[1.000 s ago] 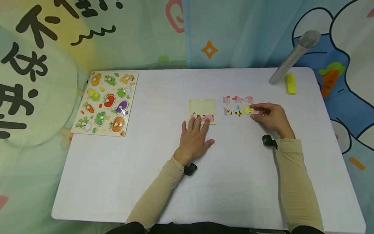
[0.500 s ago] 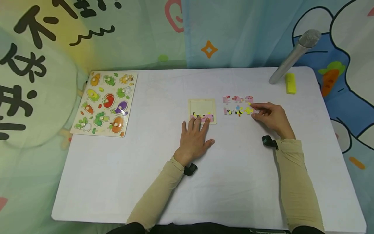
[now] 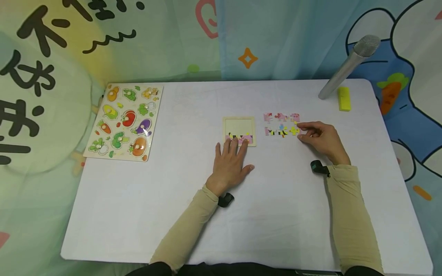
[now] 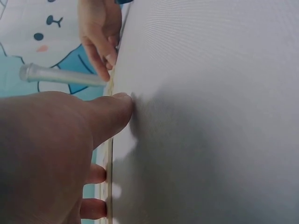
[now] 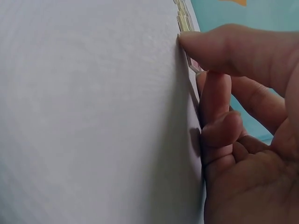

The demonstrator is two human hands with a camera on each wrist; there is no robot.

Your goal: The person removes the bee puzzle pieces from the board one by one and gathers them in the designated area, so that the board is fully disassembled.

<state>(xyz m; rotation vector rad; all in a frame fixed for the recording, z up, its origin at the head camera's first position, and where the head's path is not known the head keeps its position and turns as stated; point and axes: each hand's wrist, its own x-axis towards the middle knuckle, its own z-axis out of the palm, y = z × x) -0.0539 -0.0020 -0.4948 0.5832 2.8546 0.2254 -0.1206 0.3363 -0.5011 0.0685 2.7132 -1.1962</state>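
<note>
A small square puzzle tray (image 3: 253, 130) lies mid-table, with a row of pink, black and yellow pieces fitted along its near side. My left hand (image 3: 228, 168) lies flat with spread, straight fingers, its fingertips on the tray's near edge. To the right, several loose jigsaw pieces (image 3: 282, 132) form two rows, pink ones (image 3: 281, 117) behind and yellow-black ones in front. My right hand (image 3: 320, 138) pinches a pink puzzle piece (image 5: 194, 64) at the right end of the front row, between thumb and fingertips; the fingers partly hide it.
A vegetable peg puzzle board (image 3: 124, 122) lies at the back left of the white table (image 3: 276, 214). At the back right stand a grey microphone (image 3: 348, 67) and a yellow block (image 3: 343, 99). A printed curtain (image 3: 165, 46) hangs behind the table.
</note>
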